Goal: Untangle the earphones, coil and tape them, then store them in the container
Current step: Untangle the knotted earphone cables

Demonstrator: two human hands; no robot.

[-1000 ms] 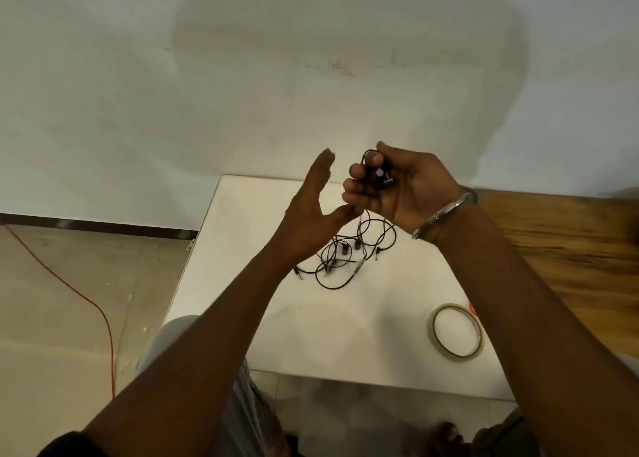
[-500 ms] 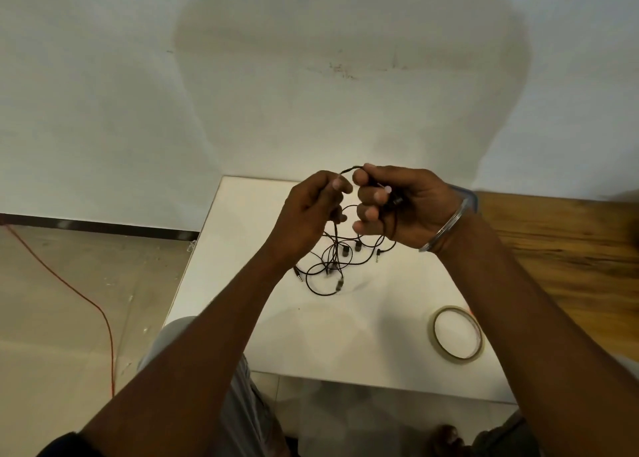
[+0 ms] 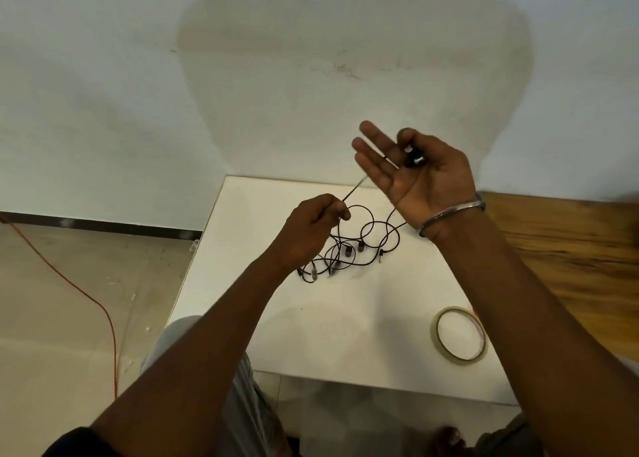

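Right hand: my right hand [image 3: 420, 174] is raised palm-up, fingers spread; the thumb pins the black earbud ends [image 3: 414, 155] of the earphones against the palm.
Left hand: my left hand [image 3: 313, 226] is clenched, pinching a taut stretch of the thin black earphone cable [image 3: 352, 193] that runs up toward the right palm.
Wrist: a plain silver metal bangle [image 3: 449, 212] circles my right wrist.
Earphones: the remaining black tangled loops [image 3: 359, 245] lie on the white rectangular surface [image 3: 242, 249], below and between both hands, with small plugs and housings among them.
Tape: a clear-yellowish ring-shaped roll of adhesive tape [image 3: 458, 335] lies flat on the surface, near its right front corner, well apart from the tangle.
Surroundings: a wooden top [image 3: 567, 249] adjoins on the right; an orange cord [image 3: 83, 294] crosses the floor at left.
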